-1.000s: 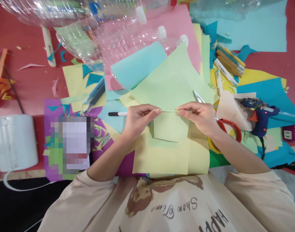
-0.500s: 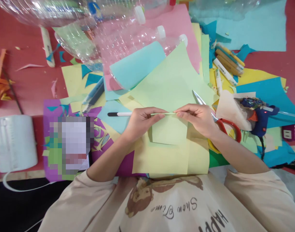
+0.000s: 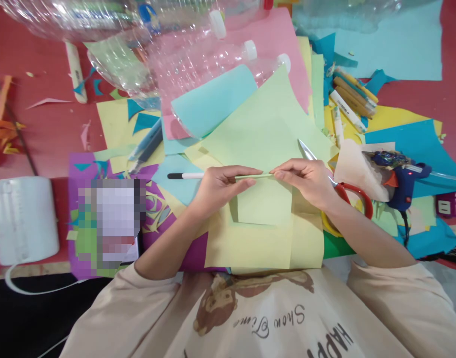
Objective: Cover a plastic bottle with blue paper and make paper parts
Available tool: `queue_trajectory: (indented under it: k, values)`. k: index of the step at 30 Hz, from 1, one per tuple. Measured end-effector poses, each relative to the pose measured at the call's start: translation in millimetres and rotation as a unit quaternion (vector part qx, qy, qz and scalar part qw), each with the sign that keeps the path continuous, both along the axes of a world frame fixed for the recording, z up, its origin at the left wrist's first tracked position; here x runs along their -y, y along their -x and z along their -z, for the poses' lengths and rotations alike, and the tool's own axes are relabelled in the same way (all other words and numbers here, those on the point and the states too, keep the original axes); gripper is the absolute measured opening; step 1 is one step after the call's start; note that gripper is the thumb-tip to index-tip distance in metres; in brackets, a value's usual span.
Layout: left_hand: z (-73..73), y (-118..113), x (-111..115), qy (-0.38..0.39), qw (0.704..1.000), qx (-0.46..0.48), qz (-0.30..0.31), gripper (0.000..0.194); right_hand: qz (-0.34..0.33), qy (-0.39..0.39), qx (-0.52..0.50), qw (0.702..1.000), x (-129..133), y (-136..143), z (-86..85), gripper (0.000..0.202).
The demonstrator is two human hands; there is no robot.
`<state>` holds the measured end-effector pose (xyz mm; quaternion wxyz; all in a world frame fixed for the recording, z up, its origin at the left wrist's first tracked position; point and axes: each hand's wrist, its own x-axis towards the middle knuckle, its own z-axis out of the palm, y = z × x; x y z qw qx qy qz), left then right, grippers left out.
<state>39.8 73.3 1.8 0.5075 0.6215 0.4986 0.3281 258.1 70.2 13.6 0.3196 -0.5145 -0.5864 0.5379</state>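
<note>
Both hands work on a small piece of pale green paper (image 3: 265,204), whose folded or rolled top edge runs between them. My left hand (image 3: 226,186) has this edge between its index finger and thumb, the thumb slightly lowered. Close by on the other side, my right hand (image 3: 306,180) pinches the edge with thumb and fingertips. From behind my left hand sticks out a white pen with a black end (image 3: 183,175); its other end is hidden. Under my right forearm lie scissors with red and yellow handles (image 3: 356,191), blades pointing away.
Clear plastic bottles (image 3: 228,54) lie at the back on pink paper. A blue glue gun (image 3: 403,186) rests at right, near several markers (image 3: 352,97). At left are a white box-like object (image 3: 24,219) and a blurred-out phone-like object (image 3: 116,219). Larger green paper (image 3: 265,124) lies beneath.
My left thumb has eased down from the paper's edge, and its index finger reaches slightly further right. My right hand stays nearly in place.
</note>
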Motion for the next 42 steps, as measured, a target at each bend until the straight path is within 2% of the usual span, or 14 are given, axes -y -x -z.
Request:
queue_trajectory:
  k: [3, 8, 16, 28, 37, 42]
  values:
    - [0.4, -1.0, 1.8, -0.019, 1.0, -0.009, -0.006, 0.029, -0.013, 0.007, -0.01, 1.0, 0.7, 0.5, 0.4, 0.018]
    - [-0.3, -2.9, 2.4, -0.026, 0.999, -0.005, -0.023, 0.033, -0.014, 0.015, -0.013, 1.0, 0.6, 0.4, 1.0, 0.018]
    - [-0.6, -3.2, -1.2, 0.027, 0.999, 0.018, -0.014, 0.032, -0.003, 0.014, -0.014, 1.0, -2.1, 1.1, 1.1, 0.021]
    - [1.4, -2.3, -0.6, 0.071, 0.996, 0.041, -0.022, 0.023, 0.018, 0.008, -0.036, 0.999, -2.5, 2.9, 1.8, 0.012]
    - [2.6, -2.0, -1.5, 0.066, 0.996, 0.046, -0.036, 0.022, 0.014, 0.019, -0.06, 0.998, -2.3, 1.9, 2.2, 0.011]
    - [1.8, -3.8, -2.0, 0.049, 0.995, 0.064, -0.065, 0.017, 0.019, 0.011, -0.042, 0.999, -3.2, 1.4, 1.5, 0.01]
